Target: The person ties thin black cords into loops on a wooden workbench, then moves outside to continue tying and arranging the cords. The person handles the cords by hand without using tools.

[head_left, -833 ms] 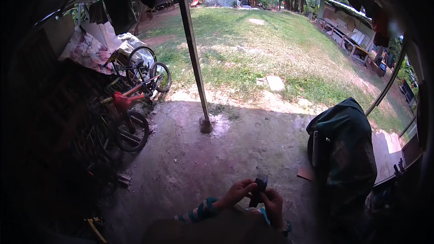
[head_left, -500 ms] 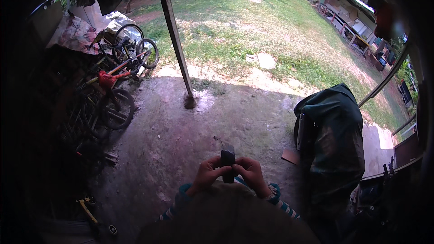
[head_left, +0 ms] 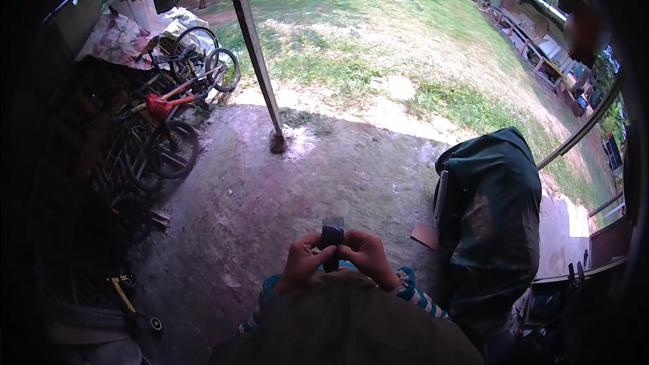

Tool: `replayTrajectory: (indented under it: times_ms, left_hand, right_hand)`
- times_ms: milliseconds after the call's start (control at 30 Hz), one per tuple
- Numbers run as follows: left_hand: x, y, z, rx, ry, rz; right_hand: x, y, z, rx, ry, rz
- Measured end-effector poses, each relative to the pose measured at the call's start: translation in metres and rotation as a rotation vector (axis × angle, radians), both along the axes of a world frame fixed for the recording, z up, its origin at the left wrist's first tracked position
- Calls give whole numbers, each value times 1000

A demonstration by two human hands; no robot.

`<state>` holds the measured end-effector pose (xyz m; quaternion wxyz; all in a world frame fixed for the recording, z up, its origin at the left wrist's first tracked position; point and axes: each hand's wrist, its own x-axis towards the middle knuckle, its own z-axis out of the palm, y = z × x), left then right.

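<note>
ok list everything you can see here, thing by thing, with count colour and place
post: one, grey-brown, leaning up from the dirt floor at upper centre
bikes: several, dark with one red frame, stacked at left
cloth: one, pale patterned, draped above the bikes
lawn: green with bare patches, beyond the floor
stone: one, pale, flat in the grass
cover: one, dark green, draped over something bulky at right
card: one, brown, flat on the floor by the cover
scooter: one, yellow and black, lower left
block: one, small, dark, held upright in both hands
left hand: grips the block from the left
right hand: grips it from the right
sleeves: two, teal striped
</note>
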<state>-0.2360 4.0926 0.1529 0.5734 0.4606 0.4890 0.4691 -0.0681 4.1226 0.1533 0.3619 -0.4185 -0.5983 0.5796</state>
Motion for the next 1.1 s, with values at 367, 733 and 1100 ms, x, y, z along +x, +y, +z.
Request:
replayTrajectory:
  times_ms: [367, 733, 1100]
  left_hand:
    - [-2, 0, 12, 40, -2, -57]
    - [-25, 4, -3, 66, -19, -226]
    - [-16, 5, 3, 43, -24, -296]
  right_hand:
    - [-8, -1, 2, 198, -82, -92]
    - [-22, -12, 6, 244, -103, -157]
    - [-18, -23, 9, 313, -150, -267]
